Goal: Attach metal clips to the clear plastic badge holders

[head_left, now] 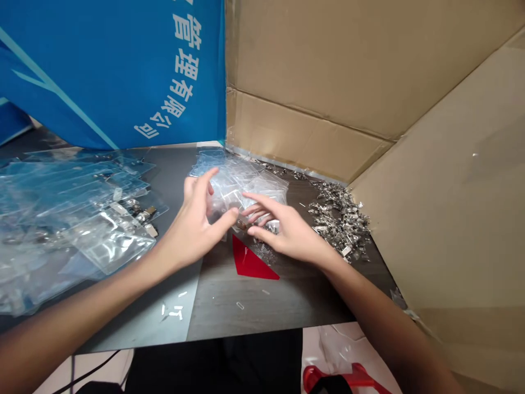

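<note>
My left hand [200, 216] is over the near left side of a pile of clear plastic sleeves [266, 186], its thumb and fingers spread apart. Facing it from the right, my right hand [287, 227] has its fingers stretched out and the thumb apart from them. Between the two hands lies a small shiny brownish item, partly hidden, too small to name. I see nothing gripped in either hand. Just below the hands, a red flat piece [252, 261] lies on the dark table, with small clear bits beside its upper edge.
Filled clear sleeves [110, 238] are heaped at the left. At the right lies a pile of small metal clips [342, 219]. Cardboard walls [311, 131] stand behind and right, a blue printed panel [110, 71] at the back left. White scraps [176, 312] lie near the front edge.
</note>
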Demonstrator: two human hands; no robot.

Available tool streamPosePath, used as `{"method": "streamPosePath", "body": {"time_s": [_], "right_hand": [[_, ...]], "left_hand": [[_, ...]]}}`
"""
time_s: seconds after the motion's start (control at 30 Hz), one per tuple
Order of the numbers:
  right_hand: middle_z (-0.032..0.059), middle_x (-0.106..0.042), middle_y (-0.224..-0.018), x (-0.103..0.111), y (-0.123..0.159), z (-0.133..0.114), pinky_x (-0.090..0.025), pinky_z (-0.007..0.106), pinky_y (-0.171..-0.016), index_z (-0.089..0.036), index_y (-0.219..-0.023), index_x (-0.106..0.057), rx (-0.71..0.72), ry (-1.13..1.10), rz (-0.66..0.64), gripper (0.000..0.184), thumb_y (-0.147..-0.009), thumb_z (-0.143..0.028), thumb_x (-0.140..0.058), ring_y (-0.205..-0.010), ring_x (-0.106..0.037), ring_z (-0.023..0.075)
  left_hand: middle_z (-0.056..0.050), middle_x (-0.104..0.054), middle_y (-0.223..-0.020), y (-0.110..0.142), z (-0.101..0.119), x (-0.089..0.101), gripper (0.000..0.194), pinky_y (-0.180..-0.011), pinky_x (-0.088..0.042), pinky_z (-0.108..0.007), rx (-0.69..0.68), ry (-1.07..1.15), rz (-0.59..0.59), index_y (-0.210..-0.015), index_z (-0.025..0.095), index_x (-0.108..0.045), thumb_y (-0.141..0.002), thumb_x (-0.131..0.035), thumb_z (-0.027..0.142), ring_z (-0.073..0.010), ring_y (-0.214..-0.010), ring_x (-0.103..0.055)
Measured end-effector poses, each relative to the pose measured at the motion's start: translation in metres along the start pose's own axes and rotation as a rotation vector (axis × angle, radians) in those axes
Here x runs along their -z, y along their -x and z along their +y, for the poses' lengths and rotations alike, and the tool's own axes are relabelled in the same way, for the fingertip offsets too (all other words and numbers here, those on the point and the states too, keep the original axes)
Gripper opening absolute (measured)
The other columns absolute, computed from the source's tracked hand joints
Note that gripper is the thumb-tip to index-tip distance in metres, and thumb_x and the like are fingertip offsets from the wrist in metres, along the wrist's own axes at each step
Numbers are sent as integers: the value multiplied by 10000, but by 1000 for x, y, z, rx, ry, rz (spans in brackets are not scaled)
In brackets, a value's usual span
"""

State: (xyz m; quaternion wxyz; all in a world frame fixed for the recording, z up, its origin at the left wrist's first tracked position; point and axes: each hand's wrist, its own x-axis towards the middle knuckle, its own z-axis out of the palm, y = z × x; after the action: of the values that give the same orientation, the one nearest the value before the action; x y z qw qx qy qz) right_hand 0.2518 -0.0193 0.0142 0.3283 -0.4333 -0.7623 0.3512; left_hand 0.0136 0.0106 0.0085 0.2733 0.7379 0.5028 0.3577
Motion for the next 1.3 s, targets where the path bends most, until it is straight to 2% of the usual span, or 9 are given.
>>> {"method": "streamPosePath", "body": {"time_s": [0.17,0.27,0.4,0.6,0.67,0.8,0.9,1.0,1.3], "right_hand": [[222,-748,-1364,45,-1,12,-562,527,-1094,-140,-1379,-765,-512,1011,190,351,-1075,-222,-609,-1301,-697,376],[331,-752,-1278,63,2,24,-592,546,-968,-42,-1233,-813,-698,1096,179,298,-1036,-212,-668,-1220,-738,467],[275,-819,-1176,70,5,38,-604,467,-899,-114,-1164,-850,-795,1098,141,239,-1004,-215,-705,-1124,-796,415],[237,-842,-1201,71,0,46,-608,445,-884,-147,-1230,-851,-833,1098,136,305,-982,-188,-679,-1140,-805,397],[245,-843,-1189,72,0,48,-607,446,-881,-137,-1188,-862,-840,1101,136,283,-972,-205,-693,-1135,-805,403],[209,-854,-1141,71,0,52,-597,418,-876,-162,-1105,-866,-805,1099,148,223,-955,-205,-707,-1107,-804,376],[200,-841,-1180,70,0,53,-579,410,-929,-153,-1153,-834,-739,1110,181,251,-982,-203,-658,-1150,-776,362],[225,-815,-1216,68,-1,51,-557,427,-953,-112,-1201,-786,-694,1135,240,290,-1014,-226,-597,-1187,-738,383],[184,-773,-1023,58,-4,50,-486,420,-838,-138,-1177,-706,-500,1024,604,273,-952,-229,-581,-962,-664,342]], "left_hand": [[-133,-413,-1351,-30,-2,42,875,-1327,-294,-611,24,-184,102,-1796,205,-121,-1064,-566,381,-332,-1320,-467],[-181,-335,-1514,-40,1,74,715,-1312,-198,-728,117,-434,166,-1772,209,-248,-1124,-437,446,-461,-1486,-314],[-175,-301,-1629,-47,-15,104,681,-1240,-52,-850,339,-615,201,-1549,213,-538,-1038,-491,661,-623,-1536,-151],[-33,-329,-1716,-56,-54,118,965,-1241,191,-850,402,-649,232,-1343,231,-619,-705,-680,953,-645,-1602,34],[-75,-367,-1708,-55,-52,113,958,-1225,158,-873,300,-644,233,-1367,219,-622,-726,-714,925,-633,-1605,2],[-234,-583,-1475,-45,-38,83,610,-1190,-237,-786,17,-635,1,-1316,153,-698,-1018,-548,664,-566,-1482,-367],[-166,-715,-1123,-34,-36,52,512,-1074,-422,-614,-20,-521,-257,-1233,206,-732,-899,-732,594,-459,-1171,-617],[-90,-659,-919,-24,-43,32,453,-1006,-445,-519,-15,-490,-265,-1124,224,-723,-773,-875,466,-384,-970,-636],[-78,-721,-803,-38,-19,53,143,-733,-458,-346,153,-102,-381,-886,182,-719,-876,-689,321,-225,-749,-651]]}}
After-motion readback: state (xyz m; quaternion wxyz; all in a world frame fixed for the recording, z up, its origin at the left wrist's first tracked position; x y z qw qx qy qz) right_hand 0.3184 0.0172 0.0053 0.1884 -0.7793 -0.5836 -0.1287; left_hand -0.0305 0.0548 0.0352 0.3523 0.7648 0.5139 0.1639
